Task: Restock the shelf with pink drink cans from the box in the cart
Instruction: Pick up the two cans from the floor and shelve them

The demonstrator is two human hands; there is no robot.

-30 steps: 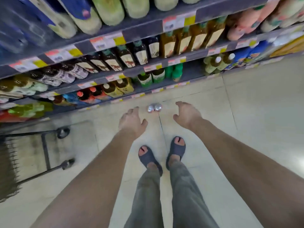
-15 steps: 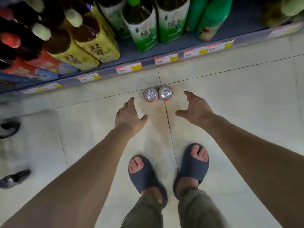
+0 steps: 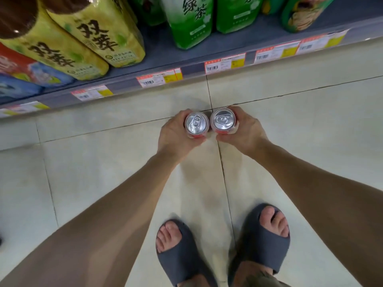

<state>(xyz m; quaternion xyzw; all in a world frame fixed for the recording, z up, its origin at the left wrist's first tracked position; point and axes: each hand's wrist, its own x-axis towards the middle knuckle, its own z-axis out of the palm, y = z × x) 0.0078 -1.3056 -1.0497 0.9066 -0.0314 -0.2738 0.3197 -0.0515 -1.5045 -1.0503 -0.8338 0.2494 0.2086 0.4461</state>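
Two pink drink cans, upright, touching side by side. The left can [image 3: 196, 125] is enclosed by the curled fingers [image 3: 183, 113] and thumb of the left hand [image 3: 176, 137]; the right can [image 3: 223, 121] is likewise gripped by the right hand [image 3: 247, 131]. Both sit low at the floor [image 3: 300, 125], short of the bottom shelf [image 3: 159, 48] beyond the fingertips. Status, as judged: in hand, not yet shelved; placement remains. Box and cart are out of view.

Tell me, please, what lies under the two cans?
Pale floor tiles and a grout line lie beneath the left can and right can. The left hand and right hand grip them; the bases are covered, so contact with the floor cannot be seen.
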